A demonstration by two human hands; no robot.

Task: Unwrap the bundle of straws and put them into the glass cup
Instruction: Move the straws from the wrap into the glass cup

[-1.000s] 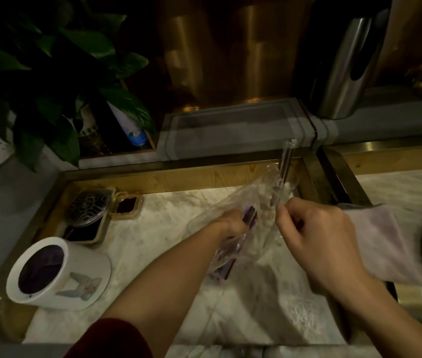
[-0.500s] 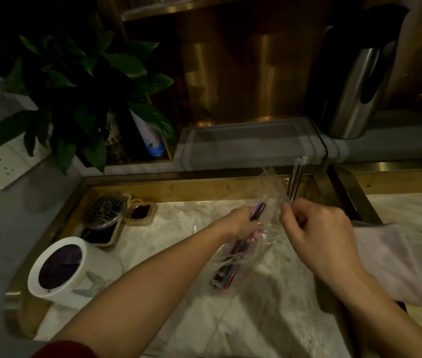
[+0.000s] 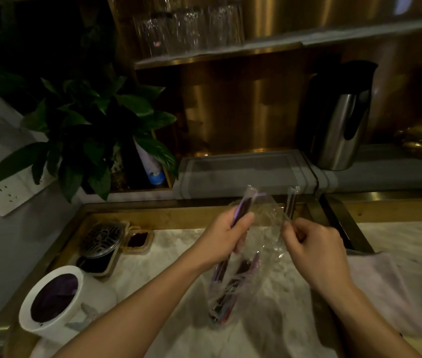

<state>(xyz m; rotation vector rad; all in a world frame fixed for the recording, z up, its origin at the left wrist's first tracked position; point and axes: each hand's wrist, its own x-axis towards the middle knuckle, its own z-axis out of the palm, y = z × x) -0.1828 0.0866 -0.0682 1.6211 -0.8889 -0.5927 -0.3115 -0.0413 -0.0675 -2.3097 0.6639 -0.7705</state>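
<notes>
A clear plastic bag [image 3: 233, 295] with several dark and purple wrapped straws hangs above the marble counter. My left hand [image 3: 224, 237] grips a few purple straws [image 3: 244, 206] that stick up out of the bag's mouth. My right hand [image 3: 313, 244] pinches the bag's edge together with a clear wrapped straw [image 3: 292, 201] that points upward. Several glass cups [image 3: 186, 29] stand on the shelf at the top, far from both hands.
A white mug [image 3: 55, 301] lies at the lower left beside a round metal strainer [image 3: 102, 239]. A steel thermos jug [image 3: 339, 120] stands at the back right, a leafy plant [image 3: 80, 120] at the back left. A pale cloth [image 3: 380, 285] lies to the right.
My left hand has drawn purple straws up out of the bag. The hands have moved apart, stretching the bag's mouth. The camera has tilted up, bringing the shelf of glasses into view.
</notes>
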